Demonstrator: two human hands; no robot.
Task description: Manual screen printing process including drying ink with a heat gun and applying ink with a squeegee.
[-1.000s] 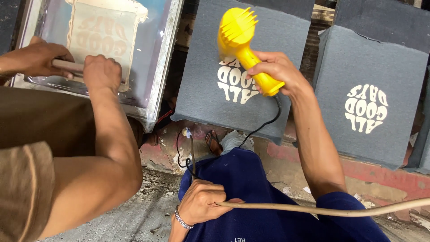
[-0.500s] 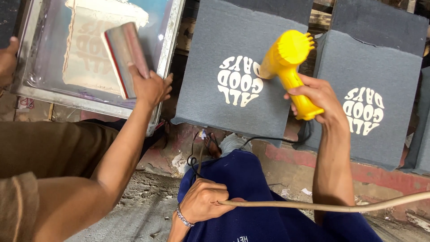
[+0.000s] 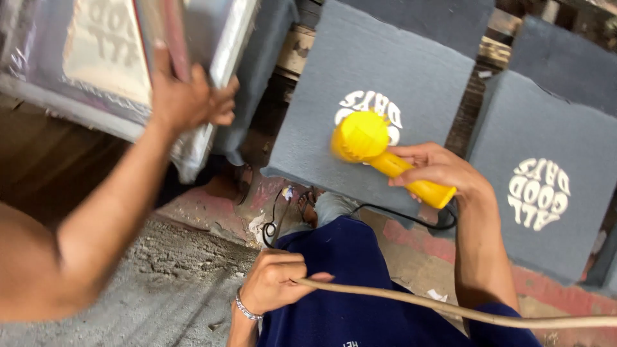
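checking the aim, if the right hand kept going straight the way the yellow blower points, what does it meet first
The right hand aims the yellow blower at the grey fabric panel; its white print looks first in line, though the gap is unclear.

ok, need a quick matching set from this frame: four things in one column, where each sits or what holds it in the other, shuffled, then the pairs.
1. yellow heat gun
2. tan cord
3. bracelet
4. printing screen frame

A. on the left wrist
B. gripped by a co-worker's hand
C. in the right hand, over a grey cloth
D. pinched in the left hand

Pairs: 1-C, 2-D, 3-A, 4-B
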